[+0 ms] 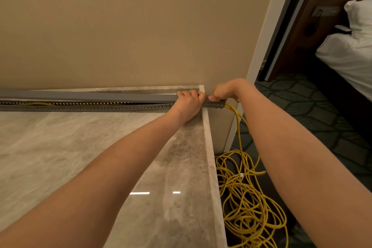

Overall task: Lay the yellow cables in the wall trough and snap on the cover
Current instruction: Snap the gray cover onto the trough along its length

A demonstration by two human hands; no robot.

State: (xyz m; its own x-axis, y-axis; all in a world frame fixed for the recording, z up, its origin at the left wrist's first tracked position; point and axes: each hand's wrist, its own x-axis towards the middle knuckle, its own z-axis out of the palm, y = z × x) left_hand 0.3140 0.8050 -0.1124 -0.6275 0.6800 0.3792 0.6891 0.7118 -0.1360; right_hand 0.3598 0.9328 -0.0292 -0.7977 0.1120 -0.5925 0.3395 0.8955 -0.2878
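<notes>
Running along the marble counter (100,147) against the wall, the slotted grey trough (90,107) holds yellow cables (244,197) spilling coiled onto the floor, while the left hand (188,103) curls over the grey cover (100,95) and the right hand (225,91) pinches the trough's end.

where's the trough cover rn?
In the head view, the grey cover lies along the wall's base, just above the slotted trough. Its right end is under the left hand at the marble counter corner.
</notes>
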